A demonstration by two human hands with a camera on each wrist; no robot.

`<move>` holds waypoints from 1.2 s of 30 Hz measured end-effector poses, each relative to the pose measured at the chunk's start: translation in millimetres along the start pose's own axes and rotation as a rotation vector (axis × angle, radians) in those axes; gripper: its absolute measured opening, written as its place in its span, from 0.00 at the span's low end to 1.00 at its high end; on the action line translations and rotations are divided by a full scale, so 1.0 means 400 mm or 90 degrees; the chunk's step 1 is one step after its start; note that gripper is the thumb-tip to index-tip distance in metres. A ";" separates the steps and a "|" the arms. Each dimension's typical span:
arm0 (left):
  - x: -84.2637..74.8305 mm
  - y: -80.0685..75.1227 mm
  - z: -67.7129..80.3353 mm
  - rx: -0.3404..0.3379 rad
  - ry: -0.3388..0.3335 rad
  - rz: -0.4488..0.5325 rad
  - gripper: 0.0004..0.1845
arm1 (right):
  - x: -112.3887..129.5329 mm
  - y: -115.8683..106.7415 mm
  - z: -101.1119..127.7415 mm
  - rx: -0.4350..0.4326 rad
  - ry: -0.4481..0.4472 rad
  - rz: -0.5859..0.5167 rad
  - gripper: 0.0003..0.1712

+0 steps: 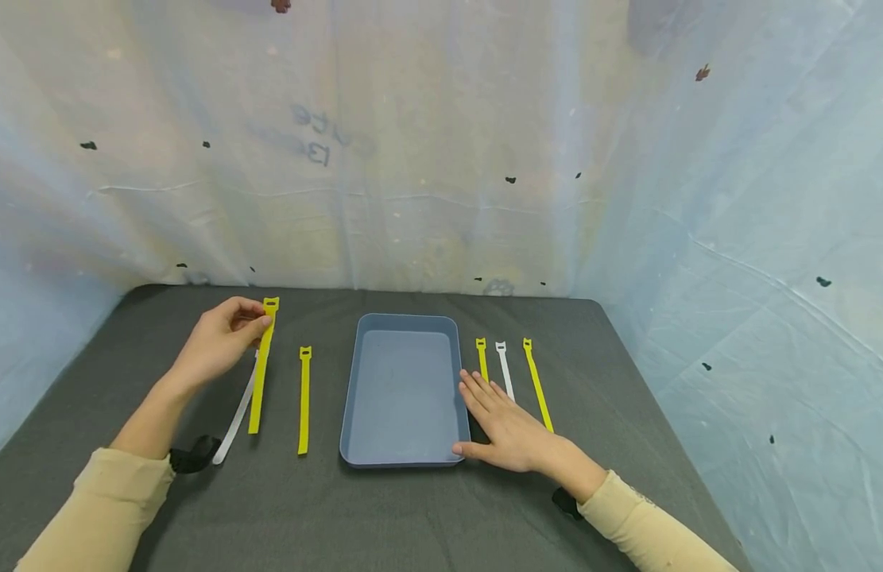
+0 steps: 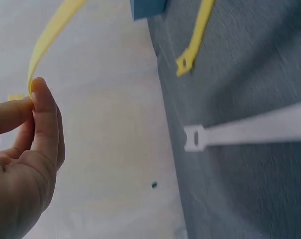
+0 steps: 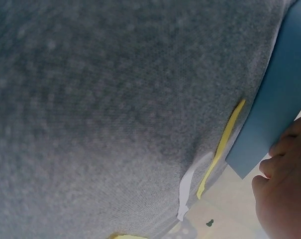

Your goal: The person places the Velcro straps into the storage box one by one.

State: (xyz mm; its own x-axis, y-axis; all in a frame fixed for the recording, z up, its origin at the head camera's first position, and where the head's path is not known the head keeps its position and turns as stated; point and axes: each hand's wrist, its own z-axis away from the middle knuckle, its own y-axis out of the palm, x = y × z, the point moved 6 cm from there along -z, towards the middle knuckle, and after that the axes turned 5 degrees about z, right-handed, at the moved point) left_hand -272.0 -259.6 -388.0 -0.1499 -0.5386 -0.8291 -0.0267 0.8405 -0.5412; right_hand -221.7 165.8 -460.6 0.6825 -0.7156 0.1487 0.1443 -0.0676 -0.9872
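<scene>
In the head view my left hand [image 1: 221, 340] pinches a yellow hook-and-loop cable tie [image 1: 262, 377] near its slotted head, and the strap hangs down above the table. The left wrist view shows this yellow tie [image 2: 50, 35] bending away from the thumb and fingertips. Below that hand lies a white cable tie [image 1: 235, 425], with another yellow tie [image 1: 304, 405] to its right. My right hand [image 1: 509, 433] rests with straight fingers along the right rim of a blue-grey tray [image 1: 405, 389]. Nothing lies in the tray.
Right of the tray lie a yellow tie [image 1: 482, 361], a white tie [image 1: 505, 369] and a further yellow tie [image 1: 537, 385], the first two partly hidden by the right hand. Dark grey cloth covers the table [image 1: 384, 524]. A pale sheet [image 1: 412, 159] hangs behind it.
</scene>
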 end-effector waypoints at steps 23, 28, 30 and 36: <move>-0.087 0.138 -0.043 0.072 0.010 0.140 0.22 | 0.004 -0.002 0.005 0.002 0.000 0.000 0.58; -0.101 0.167 -0.059 0.088 0.006 0.164 0.21 | 0.005 -0.006 0.008 0.003 -0.001 0.004 0.58; -0.107 0.181 -0.068 0.094 0.009 0.171 0.19 | 0.006 -0.006 0.008 0.001 -0.003 0.005 0.58; -0.126 0.222 -0.084 0.103 0.012 0.193 0.17 | 0.006 -0.005 0.008 0.005 -0.003 0.007 0.59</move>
State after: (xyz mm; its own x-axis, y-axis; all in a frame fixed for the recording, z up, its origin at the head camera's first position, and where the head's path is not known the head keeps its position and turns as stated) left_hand -299.8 -155.9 -389.6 -0.1457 -0.2639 -0.9535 0.1794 0.9408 -0.2878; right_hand -218.1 166.5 -458.3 0.6874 -0.7131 0.1380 0.1423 -0.0541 -0.9883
